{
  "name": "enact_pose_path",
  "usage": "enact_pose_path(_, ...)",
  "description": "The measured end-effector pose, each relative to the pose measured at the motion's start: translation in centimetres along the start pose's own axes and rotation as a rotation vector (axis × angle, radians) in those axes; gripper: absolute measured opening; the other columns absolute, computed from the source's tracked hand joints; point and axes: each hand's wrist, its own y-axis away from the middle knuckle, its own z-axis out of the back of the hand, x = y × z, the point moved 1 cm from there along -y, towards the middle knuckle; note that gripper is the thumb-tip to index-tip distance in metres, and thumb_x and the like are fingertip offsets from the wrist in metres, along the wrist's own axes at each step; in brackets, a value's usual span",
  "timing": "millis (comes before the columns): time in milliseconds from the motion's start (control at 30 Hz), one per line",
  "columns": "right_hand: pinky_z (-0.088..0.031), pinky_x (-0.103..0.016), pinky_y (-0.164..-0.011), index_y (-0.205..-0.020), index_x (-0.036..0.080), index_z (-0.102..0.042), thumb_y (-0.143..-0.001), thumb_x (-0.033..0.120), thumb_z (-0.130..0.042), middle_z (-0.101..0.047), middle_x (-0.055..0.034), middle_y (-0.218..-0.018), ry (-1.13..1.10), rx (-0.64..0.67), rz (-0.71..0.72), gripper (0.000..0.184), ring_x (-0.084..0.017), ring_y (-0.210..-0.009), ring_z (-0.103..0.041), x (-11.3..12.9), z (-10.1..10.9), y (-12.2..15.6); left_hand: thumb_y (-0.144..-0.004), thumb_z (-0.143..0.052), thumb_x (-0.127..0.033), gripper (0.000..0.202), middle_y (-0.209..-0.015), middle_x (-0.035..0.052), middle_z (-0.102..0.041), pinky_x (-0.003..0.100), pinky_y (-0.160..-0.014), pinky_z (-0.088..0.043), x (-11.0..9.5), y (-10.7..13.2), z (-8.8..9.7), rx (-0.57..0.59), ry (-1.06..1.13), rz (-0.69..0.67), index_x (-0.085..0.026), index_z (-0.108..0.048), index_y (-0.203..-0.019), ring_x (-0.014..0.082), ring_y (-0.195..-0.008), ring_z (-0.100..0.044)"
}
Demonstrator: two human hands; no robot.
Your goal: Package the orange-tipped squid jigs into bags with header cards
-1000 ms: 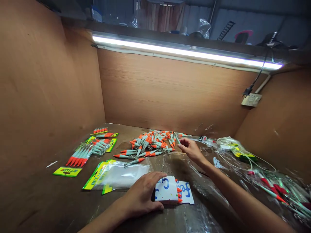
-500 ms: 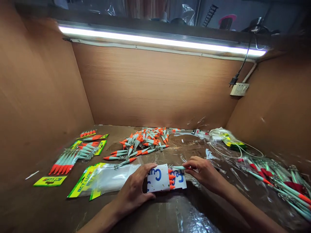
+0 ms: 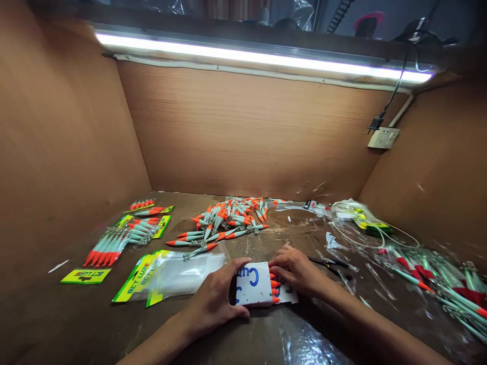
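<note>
My left hand (image 3: 218, 291) grips a folded white card sleeve (image 3: 254, 285) with blue lettering by its left side, thumb below and fingers above. Several orange lure tips (image 3: 274, 289) stick out of the sleeve's right end, side by side over a flap of the card. At the top of that row, the fingers of my right hand (image 3: 297, 268) are closed on an orange-tipped fishing lure (image 3: 271, 264), most of it hidden in the sleeve. Left of the sleeve lie clear plastic bags (image 3: 186, 274) with yellow-green header cards.
A heap of orange and pale-green lures (image 3: 228, 220) lies behind my hands. Filled lure packs (image 3: 108, 248) are at the left. Dark-handled pliers (image 3: 331, 262), a coiled white cord (image 3: 399, 235) and more lures (image 3: 449, 294) lie at the right.
My right hand has moved left to the sleeve's edge, and the lure it holds has slid into the sleeve with only its orange end showing. The pliers have come into sight. The view has shifted slightly.
</note>
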Motion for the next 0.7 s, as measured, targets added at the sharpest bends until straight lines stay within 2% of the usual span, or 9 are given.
enact_pose_path(133,-0.043,-0.040,-0.101,-0.126,0.022,-0.065,-0.097,0.035,-0.056,-0.064,-0.0097,-0.127,-0.048,-0.043,-0.020,0.032,-0.025,-0.114,-0.056,0.7,-0.1,0.5,-0.055,-0.094,-0.045,0.108,-0.140,0.0077,-0.056,0.037,-0.105,-0.043,-0.3,-0.4,0.8,0.024,0.008,-0.040,-0.029,-0.038,-0.146,0.0286,-0.124,-0.055)
enact_pose_path(200,-0.039,-0.043,-0.108,-0.147,0.024,-0.045,-0.091,0.044,-0.065,-0.055,-0.0109,-0.141,-0.073,0.056,0.026,0.063,-0.027,-0.125,-0.049,1.9,-0.8,0.5,-0.067,-0.086,-0.049,0.081,-0.131,0.0075,-0.061,0.035,-0.100,-0.044,-0.2,-0.4,2.7,0.012,-0.048,-0.024,-0.026,-0.050,-0.136,0.0267,-0.118,-0.058)
enact_pose_path(267,-0.037,-0.046,-0.111,-0.156,0.025,-0.029,-0.082,0.048,-0.072,-0.048,-0.0113,-0.148,-0.079,0.182,0.072,0.089,-0.030,-0.131,-0.044,3.3,-1.4,0.3,-0.086,-0.069,-0.046,0.032,-0.106,0.0042,-0.069,0.031,-0.085,-0.046,0.7,0.1,5.3,-0.021,-0.167,0.125,-0.023,-0.065,-0.108,0.0227,-0.099,-0.063)
enact_pose_path(300,-0.036,-0.046,-0.112,-0.157,0.026,-0.028,-0.080,0.047,-0.074,-0.047,-0.0111,-0.148,-0.079,0.229,0.087,0.092,-0.030,-0.132,-0.044,3.9,-1.5,0.1,-0.088,-0.065,-0.045,0.025,-0.096,0.0033,-0.070,0.030,-0.077,-0.045,1.4,0.5,6.7,-0.018,-0.242,0.241,-0.022,-0.067,-0.098,0.0219,-0.089,-0.064)
enact_pose_path(367,-0.036,-0.047,-0.113,-0.154,0.027,-0.035,-0.077,0.037,-0.076,-0.049,-0.0094,-0.147,-0.100,0.309,0.121,0.088,-0.030,-0.132,-0.045,4.5,-1.2,-0.1,-0.081,-0.070,-0.046,0.027,-0.089,0.0037,-0.070,0.029,-0.067,-0.039,3.1,1.5,8.9,0.030,-0.376,0.495,-0.021,-0.068,-0.092,0.0234,-0.082,-0.063)
enact_pose_path(433,-0.032,-0.048,-0.116,-0.151,0.030,-0.041,-0.076,0.022,-0.071,-0.050,-0.0067,-0.148,-0.152,0.409,0.165,0.081,-0.029,-0.137,-0.042,4.2,-0.1,-0.1,-0.072,-0.075,-0.045,0.030,-0.085,0.0037,-0.070,0.027,-0.061,-0.034,4.7,2.2,10.0,0.090,-0.407,0.628,-0.020,-0.069,-0.086,0.0239,-0.080,-0.062)
enact_pose_path(533,-0.021,-0.054,-0.121,-0.148,0.036,-0.045,-0.073,0.003,-0.056,-0.041,-0.0005,-0.157,-0.182,0.538,0.154,0.082,-0.028,-0.149,-0.026,2.4,1.8,1.1,-0.074,-0.073,-0.044,0.024,-0.076,0.0020,-0.070,0.026,-0.056,-0.030,5.7,2.7,10.4,0.110,-0.400,0.661,-0.020,-0.070,-0.076,0.0213,-0.073,-0.062)
enact_pose_path(600,-0.016,-0.056,-0.122,-0.145,0.040,-0.047,-0.072,-0.001,-0.051,-0.033,0.0038,-0.161,-0.173,0.571,0.104,0.084,-0.028,-0.152,-0.016,1.0,2.9,2.3,-0.076,-0.071,-0.043,0.023,-0.073,0.0017,-0.069,0.026,-0.056,-0.028,5.1,2.7,10.6,0.089,-0.419,0.668,-0.020,-0.070,-0.073,0.0203,-0.071,-0.062)
enact_pose_path(700,-0.020,-0.055,-0.121,-0.141,0.039,-0.053,-0.083,0.007,-0.053,-0.030,0.0027,-0.162,-0.241,0.437,0.040,0.067,-0.029,-0.152,-0.020,0.2,3.7,3.5,-0.081,-0.068,-0.043,0.022,-0.081,0.0027,-0.071,0.027,-0.058,-0.026,2.5,2.6,10.9,0.009,-0.486,0.656,-0.021,-0.070,-0.078,0.0208,-0.077,-0.062)
